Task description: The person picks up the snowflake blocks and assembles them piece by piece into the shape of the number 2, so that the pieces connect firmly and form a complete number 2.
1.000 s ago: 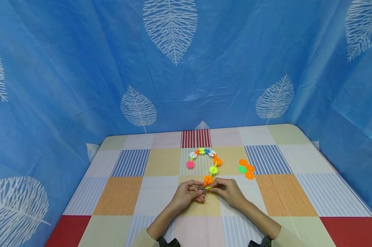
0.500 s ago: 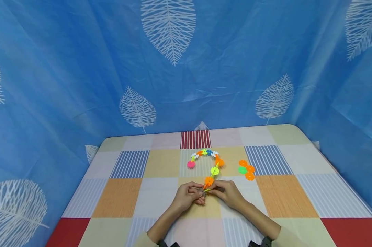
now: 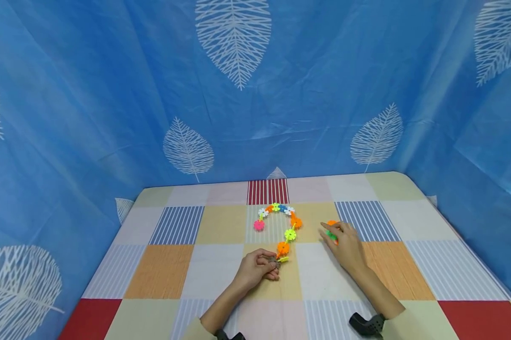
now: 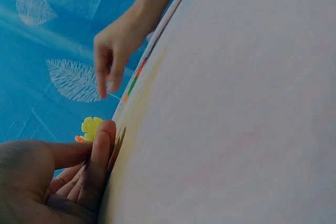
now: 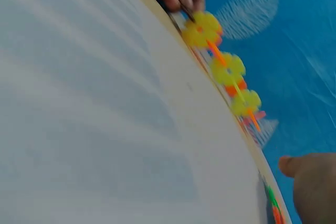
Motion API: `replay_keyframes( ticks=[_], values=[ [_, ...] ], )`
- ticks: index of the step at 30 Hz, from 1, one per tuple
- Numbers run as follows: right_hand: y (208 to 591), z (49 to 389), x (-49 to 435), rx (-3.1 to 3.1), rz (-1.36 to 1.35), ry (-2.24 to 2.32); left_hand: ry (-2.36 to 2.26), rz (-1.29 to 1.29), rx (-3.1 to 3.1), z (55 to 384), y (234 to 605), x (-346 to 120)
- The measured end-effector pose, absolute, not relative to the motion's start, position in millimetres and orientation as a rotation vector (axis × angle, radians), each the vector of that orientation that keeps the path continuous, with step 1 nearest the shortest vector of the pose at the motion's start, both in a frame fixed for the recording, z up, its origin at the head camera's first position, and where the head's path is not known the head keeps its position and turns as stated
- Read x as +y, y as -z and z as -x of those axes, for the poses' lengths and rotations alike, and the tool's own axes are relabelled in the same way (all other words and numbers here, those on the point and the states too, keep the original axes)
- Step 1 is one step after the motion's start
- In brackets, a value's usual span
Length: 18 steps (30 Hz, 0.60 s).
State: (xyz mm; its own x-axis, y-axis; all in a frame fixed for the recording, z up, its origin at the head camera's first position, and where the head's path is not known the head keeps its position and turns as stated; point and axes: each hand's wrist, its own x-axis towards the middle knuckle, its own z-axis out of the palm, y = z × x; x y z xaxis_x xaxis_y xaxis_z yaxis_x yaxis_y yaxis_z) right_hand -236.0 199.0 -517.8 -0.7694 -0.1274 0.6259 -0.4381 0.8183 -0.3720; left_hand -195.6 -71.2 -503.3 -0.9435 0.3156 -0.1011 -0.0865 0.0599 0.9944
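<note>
In the head view my left hand (image 3: 253, 270) pinches a grey flower-shaped interlocking disc (image 3: 274, 261) between thumb and fingers. A yellow disc (image 3: 283, 259) is joined to it, standing edge-on. From there a chain of slotted plastic discs runs away over the table through an orange disc (image 3: 282, 248) and a lime one (image 3: 290, 234), then curves left to a pink disc (image 3: 259, 225). My right hand (image 3: 347, 245) hovers over loose discs, thumb and fingers apart. A green disc (image 3: 331, 234) and an orange disc (image 3: 332, 222) peek out beside its fingers; the others are hidden beneath it.
A patchwork-patterned cloth (image 3: 221, 264) covers the table. Blue curtains (image 3: 306, 85) with white leaf prints stand behind it and on both sides. A black wrist device (image 3: 367, 325) sits at the right cuff.
My right hand has let go of the yellow disc and moved right and away to the loose discs. The left hand keeps its pinch, and the chain has shifted slightly left.
</note>
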Motion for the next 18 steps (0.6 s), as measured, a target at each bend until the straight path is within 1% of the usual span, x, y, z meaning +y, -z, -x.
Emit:
replay_keyframes(
  ticks=[4,10,14,18],
  values=[
    [519.0,239.2,218.0,-2.524,-0.32,-0.527,-1.93,-0.22,2.073,196.4,504.6,-71.2],
    [521.1,239.9,221.4,-2.538,-0.335,-0.573,-1.936,-0.237,2.067,195.9,506.9,-72.0],
    [521.2,239.5,218.1,-2.507,-0.386,-0.721,-1.936,-0.265,2.067,196.0,505.5,-72.4],
    [520.7,235.0,207.7,-2.448,-0.498,-1.06,-1.931,-0.249,2.065,196.1,505.1,-72.1]
  ],
)
